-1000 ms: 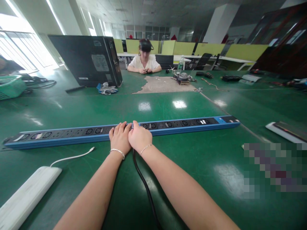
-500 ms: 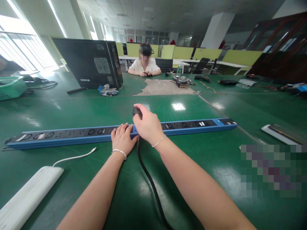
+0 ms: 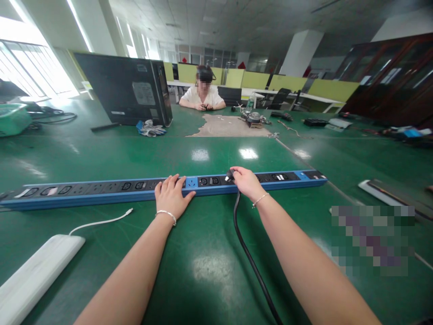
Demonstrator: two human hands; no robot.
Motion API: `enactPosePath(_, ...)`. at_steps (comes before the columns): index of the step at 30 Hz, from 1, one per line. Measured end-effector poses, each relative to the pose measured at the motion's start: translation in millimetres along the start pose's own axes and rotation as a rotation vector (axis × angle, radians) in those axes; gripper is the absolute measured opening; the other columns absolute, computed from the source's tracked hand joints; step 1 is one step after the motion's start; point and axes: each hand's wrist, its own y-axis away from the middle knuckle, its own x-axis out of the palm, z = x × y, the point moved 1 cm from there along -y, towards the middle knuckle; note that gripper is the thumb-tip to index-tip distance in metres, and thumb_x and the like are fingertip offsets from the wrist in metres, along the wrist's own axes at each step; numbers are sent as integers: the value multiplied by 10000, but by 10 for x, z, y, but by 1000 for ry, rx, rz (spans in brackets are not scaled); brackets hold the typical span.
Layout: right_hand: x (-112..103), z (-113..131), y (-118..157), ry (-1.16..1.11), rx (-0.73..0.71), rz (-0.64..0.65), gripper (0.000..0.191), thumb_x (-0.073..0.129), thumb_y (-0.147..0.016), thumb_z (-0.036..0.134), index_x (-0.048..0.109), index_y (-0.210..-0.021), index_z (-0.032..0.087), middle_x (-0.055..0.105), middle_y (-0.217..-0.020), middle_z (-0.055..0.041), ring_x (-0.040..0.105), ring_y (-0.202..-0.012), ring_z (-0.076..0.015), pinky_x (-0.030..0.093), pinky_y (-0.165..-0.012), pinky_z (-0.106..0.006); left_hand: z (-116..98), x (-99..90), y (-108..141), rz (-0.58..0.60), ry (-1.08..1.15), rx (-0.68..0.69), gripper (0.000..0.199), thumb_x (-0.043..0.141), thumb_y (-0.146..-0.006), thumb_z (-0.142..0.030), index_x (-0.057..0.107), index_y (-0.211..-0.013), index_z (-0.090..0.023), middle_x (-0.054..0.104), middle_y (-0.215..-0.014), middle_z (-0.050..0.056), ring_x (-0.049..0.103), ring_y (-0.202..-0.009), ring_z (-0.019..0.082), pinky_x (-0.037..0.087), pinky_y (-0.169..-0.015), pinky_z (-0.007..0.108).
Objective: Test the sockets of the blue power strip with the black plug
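A long blue power strip [image 3: 111, 197] with a black socket face lies across the green table. My left hand [image 3: 172, 194] rests on it near the middle, fingers spread, just left of a blue socket [image 3: 192, 182]. My right hand [image 3: 246, 181] grips a black plug [image 3: 230, 175] above the strip's right half, its metal prongs showing at the left. From the plug a thick black cable [image 3: 244, 246] runs down to the bottom edge. Whether the prongs touch the strip I cannot tell.
A white power bank-like bar [image 3: 42, 271] with a short white cable [image 3: 101, 222] lies front left. Behind stand a black computer case [image 3: 125, 90] and gloves [image 3: 150, 128]. A person [image 3: 203, 92] sits across the table. A white-edged object [image 3: 389, 194] lies right.
My right hand has moved right and lower with the plug, from beside my left hand, uncovering the blue socket. My left hand stays on the strip. The view has shifted slightly.
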Motion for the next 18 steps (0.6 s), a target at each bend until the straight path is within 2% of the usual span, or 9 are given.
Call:
enactPosePath(4, 16, 82, 44, 105, 23, 42, 410, 361, -874, 252, 616, -1184, 169, 665, -1126, -70, 613, -994, -177, 442, -883, -276, -3, -13, -3, 16, -1, -8, 569, 500, -794, -547, 510, -1277, -247, 483, -1384, 83, 377, -1296, 281, 192, -1089, 468)
enactPosePath(7, 3, 144, 79, 197, 40, 54, 423, 343, -883, 271, 597, -1214, 204, 646, -1178, -57, 596, -1049, -191, 430, -900, -279, -7, -22, -5, 26, 0, -13, 573, 496, -796, -548, 504, -1282, -244, 476, -1390, 81, 371, -1300, 281, 194, -1088, 472)
enactPosePath(12, -16, 281, 151, 346, 53, 68, 441, 311, -894, 285, 561, -1255, 245, 654, -1161, -61, 608, -1043, -205, 437, -876, -297, -11, -25, -5, 20, 3, -10, 559, 495, -798, -541, 508, -1274, -250, 481, -1386, 85, 374, -1297, 279, 199, -1086, 471)
enactPosePath(18, 43, 415, 294, 535, 70, 38, 444, 293, -919, 306, 497, -1312, 269, 693, -1029, -101, 652, -942, -248, 456, -800, -347, -9, -19, -1, 11, 18, -5, 566, 501, -794, -534, 506, -1278, -239, 486, -1379, 94, 375, -1296, 285, 201, -1084, 473)
